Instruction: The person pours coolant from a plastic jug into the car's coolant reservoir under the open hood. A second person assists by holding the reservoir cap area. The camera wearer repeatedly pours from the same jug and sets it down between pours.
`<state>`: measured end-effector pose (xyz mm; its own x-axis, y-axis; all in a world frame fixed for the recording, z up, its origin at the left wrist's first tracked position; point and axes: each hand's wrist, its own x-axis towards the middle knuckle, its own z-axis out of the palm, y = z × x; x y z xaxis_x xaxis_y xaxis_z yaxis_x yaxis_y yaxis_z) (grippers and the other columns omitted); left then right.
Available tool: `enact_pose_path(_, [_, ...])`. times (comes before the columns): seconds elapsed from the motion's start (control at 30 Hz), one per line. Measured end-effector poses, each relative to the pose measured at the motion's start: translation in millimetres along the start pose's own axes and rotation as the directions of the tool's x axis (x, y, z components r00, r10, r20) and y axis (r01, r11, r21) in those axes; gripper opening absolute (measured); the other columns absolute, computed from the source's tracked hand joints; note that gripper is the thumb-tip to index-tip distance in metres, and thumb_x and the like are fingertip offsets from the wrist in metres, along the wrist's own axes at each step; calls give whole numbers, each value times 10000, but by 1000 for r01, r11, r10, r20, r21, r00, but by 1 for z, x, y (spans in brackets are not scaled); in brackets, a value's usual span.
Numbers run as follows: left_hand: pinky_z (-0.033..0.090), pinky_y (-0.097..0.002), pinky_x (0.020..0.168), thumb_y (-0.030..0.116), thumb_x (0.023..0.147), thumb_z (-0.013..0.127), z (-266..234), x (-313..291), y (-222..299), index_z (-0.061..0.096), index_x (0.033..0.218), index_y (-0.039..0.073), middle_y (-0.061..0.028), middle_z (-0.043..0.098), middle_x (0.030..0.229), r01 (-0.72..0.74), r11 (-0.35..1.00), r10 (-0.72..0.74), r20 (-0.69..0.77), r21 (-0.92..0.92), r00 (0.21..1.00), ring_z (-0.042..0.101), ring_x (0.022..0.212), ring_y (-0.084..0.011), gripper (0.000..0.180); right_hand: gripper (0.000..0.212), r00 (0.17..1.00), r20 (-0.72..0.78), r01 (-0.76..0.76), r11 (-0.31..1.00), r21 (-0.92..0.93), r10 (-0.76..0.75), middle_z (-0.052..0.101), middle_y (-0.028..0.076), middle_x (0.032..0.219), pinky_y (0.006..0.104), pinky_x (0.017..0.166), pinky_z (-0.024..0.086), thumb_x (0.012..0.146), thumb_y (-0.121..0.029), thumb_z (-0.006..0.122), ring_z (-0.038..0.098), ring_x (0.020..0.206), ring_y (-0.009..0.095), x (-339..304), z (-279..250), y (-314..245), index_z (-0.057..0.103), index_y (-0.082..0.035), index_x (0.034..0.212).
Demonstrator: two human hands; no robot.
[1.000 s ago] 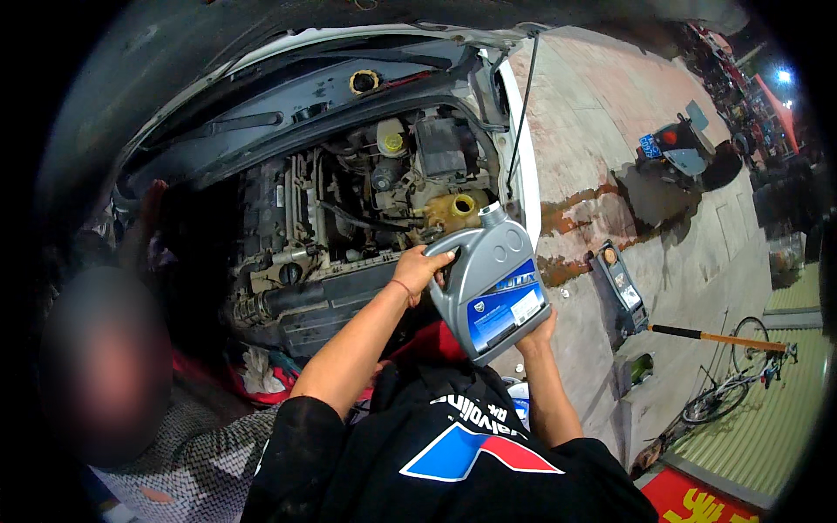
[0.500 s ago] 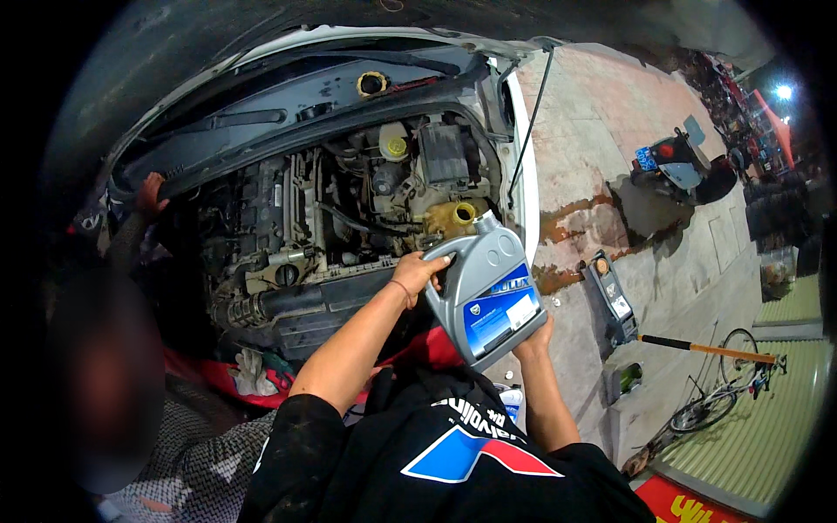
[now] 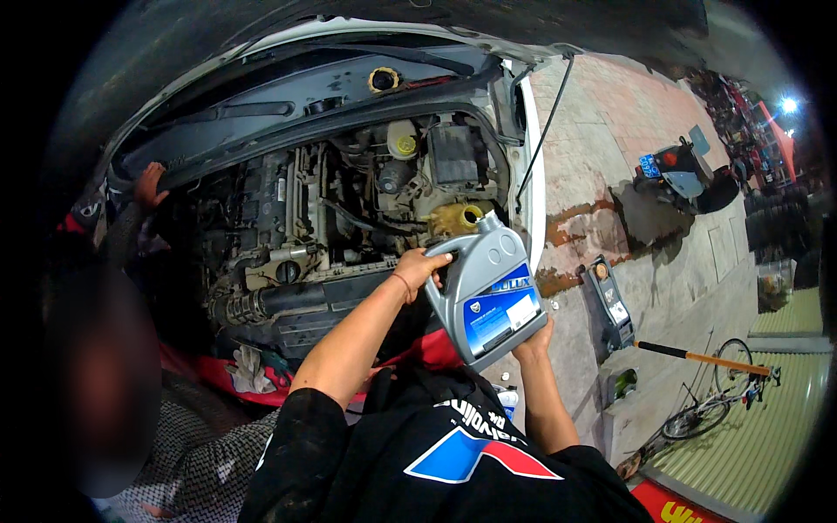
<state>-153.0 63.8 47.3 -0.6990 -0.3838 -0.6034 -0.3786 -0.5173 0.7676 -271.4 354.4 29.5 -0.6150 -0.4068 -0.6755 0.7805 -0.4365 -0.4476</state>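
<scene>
A grey plastic jug (image 3: 486, 301) with a blue and white label is held in front of me, tipped slightly. My left hand (image 3: 420, 272) is closed round its side handle. My right hand (image 3: 534, 340) supports the lower right corner, its fingers partly hidden behind the jug. The jug's neck sits right beside the open mouth of a yellowed plastic coolant tank (image 3: 446, 220) in the engine bay. Whether neck and tank touch, and whether liquid flows, I cannot tell. A yellow ring-shaped cap (image 3: 383, 80) rests on the panel below the windscreen.
The raised hood hangs overhead, with a prop rod (image 3: 547, 126) at the right. Another person's hand (image 3: 151, 185) rests at the car's left edge. Gloves (image 3: 250, 370) lie on a red cover. Right of the car are a floor jack (image 3: 608, 301), a scooter (image 3: 684, 179), a bicycle and wet stains.
The view has shifted slightly, so the engine bay sits a little further right. The jug's neck appears closer to the tank mouth. Both hands keep their grip.
</scene>
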Motion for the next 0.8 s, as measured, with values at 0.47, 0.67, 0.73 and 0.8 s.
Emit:
enact_pose_path(0.47, [538, -355, 511, 243, 861, 798, -6, 7, -3, 613, 1003, -29, -64, 585, 681, 9, 997, -7, 28, -74, 1000, 571, 541, -158, 359, 611, 999, -49, 14, 999, -32, -16, 621, 137, 1333, 491, 1034, 475, 984, -468, 269, 599, 1191, 350, -11, 14, 2, 589, -71, 1321])
enact_pose_path(0.67, [539, -358, 496, 249, 852, 808, -7, 16, -8, 604, 1000, -33, -68, 585, 658, 33, 992, -28, 42, -118, 999, 563, 507, -166, 378, 666, 996, -90, 20, 999, -50, -24, 587, 162, 1368, 514, 1046, 458, 975, -488, 227, 568, 1233, 367, -12, 14, 0, 549, -56, 1367])
enact_pose_path(0.73, [542, -359, 498, 248, 851, 809, -7, 16, -7, 607, 1004, -33, -68, 578, 644, 43, 993, -40, 35, -107, 999, 561, 498, -171, 378, 666, 996, -87, 20, 999, -47, -24, 587, 162, 1368, 513, 1045, 459, 975, -487, 227, 567, 1233, 368, -12, 14, 0, 549, -53, 1366])
enact_pose_path(0.8, [543, -361, 497, 246, 851, 809, -9, 18, -9, 609, 1004, -31, -70, 575, 639, 46, 993, -42, 39, -107, 998, 564, 495, -175, 375, 667, 997, -68, 20, 999, -42, -22, 587, 162, 1368, 513, 1045, 459, 973, -487, 230, 567, 1233, 369, -10, 14, 0, 548, -51, 1365])
